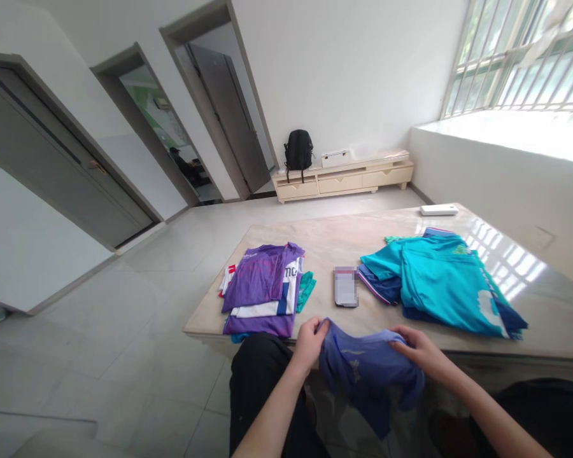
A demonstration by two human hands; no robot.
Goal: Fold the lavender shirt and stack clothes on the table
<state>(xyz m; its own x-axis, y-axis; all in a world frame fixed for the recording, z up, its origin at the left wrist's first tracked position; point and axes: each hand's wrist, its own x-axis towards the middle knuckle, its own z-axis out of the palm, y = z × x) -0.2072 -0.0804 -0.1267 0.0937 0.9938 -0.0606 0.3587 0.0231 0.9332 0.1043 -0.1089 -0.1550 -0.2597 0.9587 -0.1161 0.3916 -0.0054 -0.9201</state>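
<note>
A blue-purple shirt hangs between my two hands at the near edge of the table, its lower part drooping below the tabletop. My left hand pinches one upper corner of it. My right hand grips the opposite upper edge, thumb on top. Left of my hands lies a stack of folded clothes, purple with white and teal pieces. To the right is a looser pile of teal and navy clothes. A phone with a blurred-out screen lies between the two piles.
The marble-look table reaches away from my knees. A white oblong object lies near its far right corner. Beyond, a low cabinet carries a black backpack. Through a doorway at left, a person is partly visible.
</note>
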